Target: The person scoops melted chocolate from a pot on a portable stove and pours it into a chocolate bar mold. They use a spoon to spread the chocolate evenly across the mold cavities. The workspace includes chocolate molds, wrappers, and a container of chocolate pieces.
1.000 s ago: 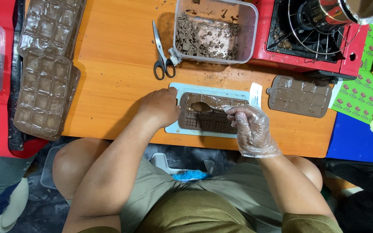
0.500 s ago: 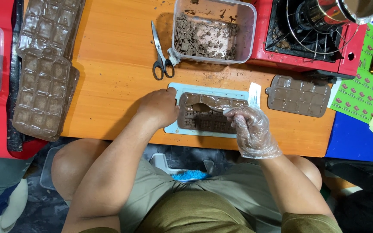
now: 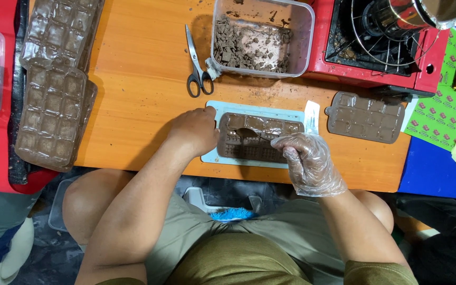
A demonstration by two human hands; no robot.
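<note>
A brown chocolate mould (image 3: pixel 257 137) lies on a pale blue board (image 3: pixel 222 108) near the front edge of the orange table (image 3: pixel 138 95). My bare left hand (image 3: pixel 196 131) rests on the mould's left end and holds it down. My right hand (image 3: pixel 307 158), in a clear plastic glove, grips a spoon (image 3: pixel 249 132) whose bowl sits in melted chocolate on the mould's middle. The spoon's handle is mostly hidden under the glove.
Black-handled scissors (image 3: pixel 196 63) lie behind the board. A clear tub of chocolate pieces (image 3: pixel 259 37) stands next to a red stove (image 3: pixel 381 47) holding a steel pot. Another filled mould (image 3: pixel 365 117) lies to the right, several stacked moulds (image 3: pixel 54 89) to the left.
My right hand has drawn the spoon slightly toward me and down over the mould. My left hand has stayed put.
</note>
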